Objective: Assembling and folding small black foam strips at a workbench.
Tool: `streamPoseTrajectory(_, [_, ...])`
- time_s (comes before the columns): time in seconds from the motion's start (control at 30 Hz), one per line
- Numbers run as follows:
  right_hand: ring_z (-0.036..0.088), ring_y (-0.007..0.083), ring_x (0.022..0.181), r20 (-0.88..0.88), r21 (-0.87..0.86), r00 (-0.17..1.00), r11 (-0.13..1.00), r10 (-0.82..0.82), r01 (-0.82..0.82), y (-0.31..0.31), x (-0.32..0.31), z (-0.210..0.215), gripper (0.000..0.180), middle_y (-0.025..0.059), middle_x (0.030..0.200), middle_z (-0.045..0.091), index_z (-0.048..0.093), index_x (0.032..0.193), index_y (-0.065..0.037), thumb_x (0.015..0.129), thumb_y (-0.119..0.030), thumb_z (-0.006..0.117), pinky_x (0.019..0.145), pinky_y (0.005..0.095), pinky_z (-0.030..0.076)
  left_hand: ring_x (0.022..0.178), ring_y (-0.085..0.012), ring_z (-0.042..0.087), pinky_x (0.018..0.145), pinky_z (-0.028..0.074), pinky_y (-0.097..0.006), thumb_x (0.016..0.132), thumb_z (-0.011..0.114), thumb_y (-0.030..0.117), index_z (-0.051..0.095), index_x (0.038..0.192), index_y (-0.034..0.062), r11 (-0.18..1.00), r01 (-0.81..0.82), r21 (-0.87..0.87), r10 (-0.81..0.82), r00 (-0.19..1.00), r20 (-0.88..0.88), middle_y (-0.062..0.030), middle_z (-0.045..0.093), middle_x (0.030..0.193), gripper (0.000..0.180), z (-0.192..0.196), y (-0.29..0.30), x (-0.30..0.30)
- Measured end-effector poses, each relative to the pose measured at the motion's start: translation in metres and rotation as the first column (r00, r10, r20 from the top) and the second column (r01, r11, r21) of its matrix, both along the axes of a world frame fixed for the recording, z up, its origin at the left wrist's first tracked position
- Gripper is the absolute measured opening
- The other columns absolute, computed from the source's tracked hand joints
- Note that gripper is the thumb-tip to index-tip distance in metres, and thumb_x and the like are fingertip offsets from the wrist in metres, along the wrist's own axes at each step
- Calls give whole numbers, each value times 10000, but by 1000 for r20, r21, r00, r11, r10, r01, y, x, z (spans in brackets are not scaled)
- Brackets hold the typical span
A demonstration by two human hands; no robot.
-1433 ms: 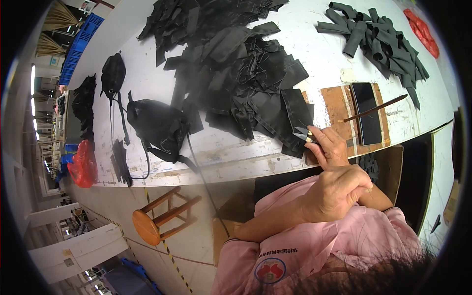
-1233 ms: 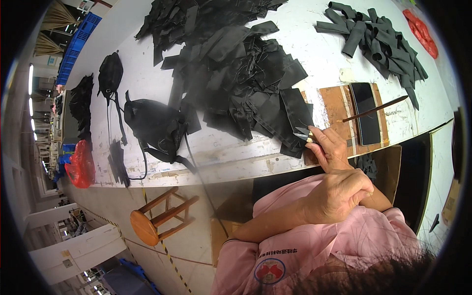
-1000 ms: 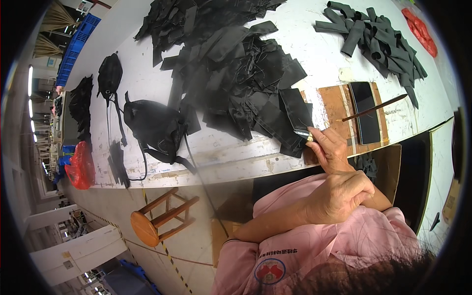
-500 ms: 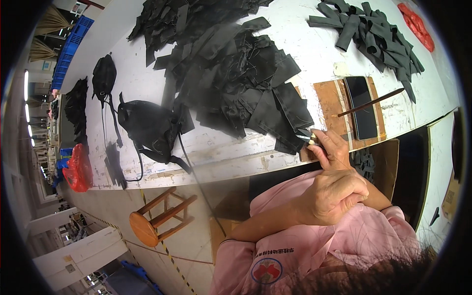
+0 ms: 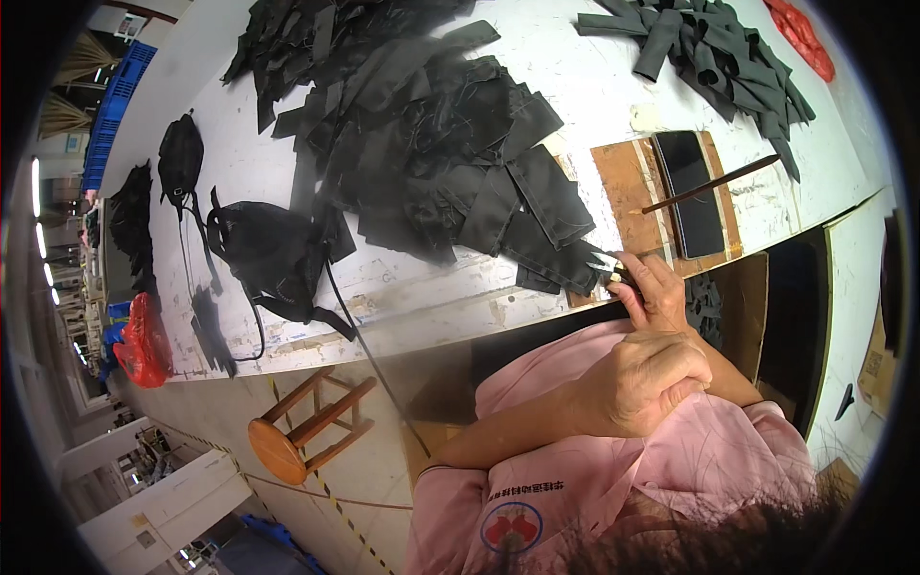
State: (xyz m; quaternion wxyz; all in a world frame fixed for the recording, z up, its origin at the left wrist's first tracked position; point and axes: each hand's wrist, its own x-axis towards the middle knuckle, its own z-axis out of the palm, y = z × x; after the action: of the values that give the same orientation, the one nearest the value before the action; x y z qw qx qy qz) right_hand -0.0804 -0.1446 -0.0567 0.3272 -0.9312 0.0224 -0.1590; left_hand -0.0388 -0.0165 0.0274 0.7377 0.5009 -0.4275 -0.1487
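Note:
My right hand point(image 5: 656, 292) is closed around small thread snips point(image 5: 606, 264), which point left over the table's front edge. Their blade tips lie at the near corner of a pile of black fabric pieces point(image 5: 431, 163), though I cannot tell whether they touch the cloth. Nearer to me, my left hand point(image 5: 652, 383) is a fist just below the right wrist. What that fist holds, if anything, is hidden. A brown board point(image 5: 623, 196) lies beyond the right hand, carrying a dark phone point(image 5: 692, 196) with a thin brown stick point(image 5: 714, 184) across it.
Black pouches with straps point(image 5: 264, 254) lie on the table's left side. Dark grey fabric strips point(image 5: 714, 57) are heaped at the far right, near red plastic point(image 5: 800, 38). A red bag point(image 5: 144, 345) hangs by the left edge. On the floor stands a wooden stool point(image 5: 287, 446).
The whole view has shifted slightly, so the table's things sit a little further left. Both hands keep nearly the same pose, and the snips' blades now catch more light.

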Motion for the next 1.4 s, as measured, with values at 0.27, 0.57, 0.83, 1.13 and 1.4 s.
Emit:
streamPoseTrajectory(0.27, [522,278,618,34,-33,998,998,-48,49,-8,-11,-5,360,114,714,508,595,1054,-3,734,-137,690,526,365,421,642,-241,599,578,475,-304,757,632,-26,553,808,-1,998,54,15,-54,998,-12,-119,601,731,98,-5,0,-2])
streamPoseTrajectory(0.57, [528,272,626,41,-83,997,994,-72,76,-16,-21,0,366,114,739,534,590,1056,4,735,-140,691,547,356,437,624,-215,584,570,460,-289,751,634,-42,532,821,9,999,42,27,-38,988,-150,-92,580,729,134,-3,4,1])
streamPoseTrajectory(0.83, [543,275,619,65,-39,994,995,-91,94,-20,-23,-2,361,115,737,540,584,1052,4,742,-142,695,545,355,446,480,-148,477,448,381,-279,897,506,26,471,900,-15,980,-115,-164,46,927,-373,-127,544,704,54,-2,20,25])
streamPoseTrajectory(1.13, [540,265,610,75,-47,994,995,-84,88,-25,-23,5,354,112,713,528,587,1046,12,741,-134,692,535,345,450,509,-144,472,492,411,-275,896,459,-12,469,882,-35,955,-292,-55,215,807,-550,-143,528,711,29,-8,25,37])
streamPoseTrajectory(1.4, [537,268,602,30,-3,993,993,-116,116,-28,-25,1,347,119,717,527,587,1036,11,742,-136,696,538,345,451,460,-131,437,412,352,-257,878,446,-38,463,856,-31,950,-292,-109,219,874,-434,-140,524,692,28,-8,33,38])
